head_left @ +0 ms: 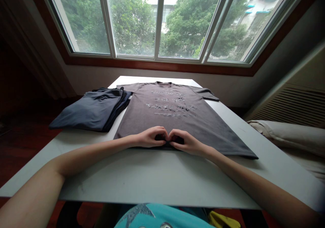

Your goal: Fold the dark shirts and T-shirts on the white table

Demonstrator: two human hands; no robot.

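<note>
A dark grey-brown T-shirt (172,123) with raised lettering on its chest lies spread flat, collar toward the window and bottom hem toward me. At the middle of that hem my left hand (153,136) and my right hand (186,141) meet, their fingertips touching or almost touching. Both hands are curled, thumb against fingers, and appear to pinch the hem cloth. The exact grip is partly hidden by the fingers. The right sleeve (207,94) is bunched a little near the table's edge.
The T-shirt lies on a white table (152,177). Left of it, folded dark clothes (88,109) are stacked and overhang the table's left edge. Beyond the far edge is a wide window (157,24). A pale rolled cushion or cloth (291,133) lies at the right.
</note>
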